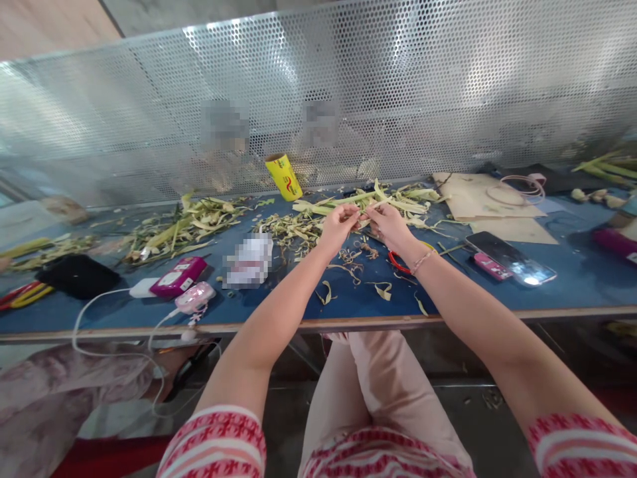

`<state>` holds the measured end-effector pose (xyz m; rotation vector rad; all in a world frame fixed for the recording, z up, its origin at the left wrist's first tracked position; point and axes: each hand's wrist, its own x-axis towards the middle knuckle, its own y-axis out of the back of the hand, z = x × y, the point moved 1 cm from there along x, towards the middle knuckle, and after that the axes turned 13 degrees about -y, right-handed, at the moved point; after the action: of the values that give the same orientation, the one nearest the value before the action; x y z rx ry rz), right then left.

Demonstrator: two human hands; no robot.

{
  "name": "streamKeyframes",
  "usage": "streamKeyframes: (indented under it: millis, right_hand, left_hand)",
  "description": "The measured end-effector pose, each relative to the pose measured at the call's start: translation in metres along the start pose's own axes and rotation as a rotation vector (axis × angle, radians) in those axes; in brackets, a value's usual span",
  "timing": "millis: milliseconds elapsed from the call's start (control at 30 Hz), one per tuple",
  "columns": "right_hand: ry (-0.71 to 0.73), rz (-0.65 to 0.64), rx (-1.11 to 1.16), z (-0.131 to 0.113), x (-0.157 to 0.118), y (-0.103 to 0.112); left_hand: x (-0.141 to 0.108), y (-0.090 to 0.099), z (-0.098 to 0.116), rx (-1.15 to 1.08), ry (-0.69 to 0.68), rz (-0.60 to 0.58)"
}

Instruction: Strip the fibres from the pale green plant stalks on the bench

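My left hand (341, 227) and my right hand (391, 227) meet fingertip to fingertip above the blue table. Both are closed in a pinch, apparently on one thin pale plant strip, mostly hidden by the fingers. Just behind them lies a heap of pale green stalks and leafy strips (417, 201). Thinner, curled peelings (298, 229) spread to the left of my left hand. Below the hands are brownish scraps (365, 249) and a few loose peels (383, 291). Red-and-yellow handled scissors (399, 262) lie partly hidden under my right wrist.
A yellow cardboard tube (284, 177) leans against the perforated metal panel (423, 86). To the right are a phone (512, 257) and brown cardboard (485, 196). On the left sit a purple box (179, 276), cabled pink device (196, 297), black pouch (77, 275) and another stalk heap (186, 229).
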<state>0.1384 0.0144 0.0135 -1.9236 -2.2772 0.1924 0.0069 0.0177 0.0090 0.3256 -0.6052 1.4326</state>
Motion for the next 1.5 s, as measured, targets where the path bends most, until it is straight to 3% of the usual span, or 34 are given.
streamKeyframes:
  millis: [333, 633, 900, 1033, 1200, 1300, 1500]
  right_hand:
    - [-0.011, 0.048, 0.002, -0.003, -0.002, -0.002]
    - [-0.045, 0.093, 0.019, -0.008, -0.004, -0.003]
    - [0.031, 0.126, -0.023, -0.005, -0.001, 0.0]
    - [0.056, 0.16, -0.014, -0.004, 0.001, 0.002]
    - [0.103, 0.118, 0.019, -0.006, -0.001, 0.003]
    - [0.102, 0.094, 0.007, -0.005, -0.003, 0.001]
    - [0.118, 0.072, 0.022, -0.006, -0.007, -0.001]
  left_hand:
    - [0.001, 0.0, 0.006, 0.104, -0.086, 0.007]
    - [0.003, -0.002, 0.012, 0.151, -0.077, 0.03]
    - [0.002, -0.001, 0.008, 0.219, -0.108, -0.031]
    - [-0.002, -0.004, 0.005, 0.157, -0.051, -0.064]
    - [-0.007, -0.01, 0.0, -0.094, 0.155, -0.033]
    - [-0.008, -0.011, -0.001, -0.143, 0.133, -0.032]
    - [-0.006, -0.009, -0.007, -0.038, 0.034, -0.098]
